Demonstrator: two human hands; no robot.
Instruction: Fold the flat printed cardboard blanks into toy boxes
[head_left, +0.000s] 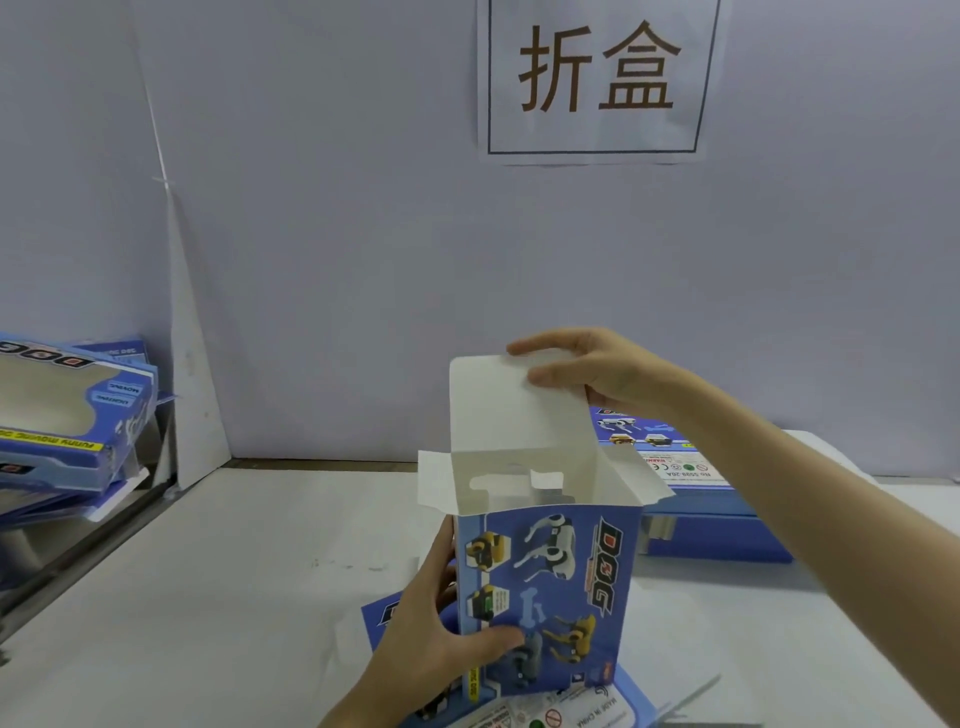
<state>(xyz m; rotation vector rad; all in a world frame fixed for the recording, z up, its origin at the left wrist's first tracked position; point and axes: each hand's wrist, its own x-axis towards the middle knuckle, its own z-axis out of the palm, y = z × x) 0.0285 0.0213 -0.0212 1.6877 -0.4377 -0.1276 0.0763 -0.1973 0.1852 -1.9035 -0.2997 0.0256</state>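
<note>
Blue printed cardboard toy box (550, 587) is held upright at centre, between both hands, over the white tabletop (234, 571). Its top is open.

- Left hand (431, 629): clamped on the box's lower left edge. The thumb (498, 636) is pressed on the printed front panel and the fingers are wrapped behind the left side, mostly hidden.
- Right hand (597, 374): closed on the white lid flap (498, 405) at its upper right corner. The thumb lies on the inner face and the other fingers are curled over the top edge.
- The lid flap stands up from the rear wall, roughly vertical.
- Two short white side flaps are splayed outward, one left (434, 486) and one right (652, 483).
- The interior is plain white. A cut-out (514, 483) is seen in the rear inner wall.
- The front panel is printed with toy robot dogs, a bone and a slanted "DOG" logo.
- The lower end of the box sits over a flat blue printed blank (379, 618) lying on the table. Contact cannot be confirmed.

Elsewhere:
- A stack of flat blue blanks (717, 499) is seen behind the box to the right, partly covered by the right forearm.
- Folded blue window boxes (67, 415) are piled at far left.
- A white paper sign with two large brown characters (597, 78) is fixed to the grey partition wall (337, 234).
</note>
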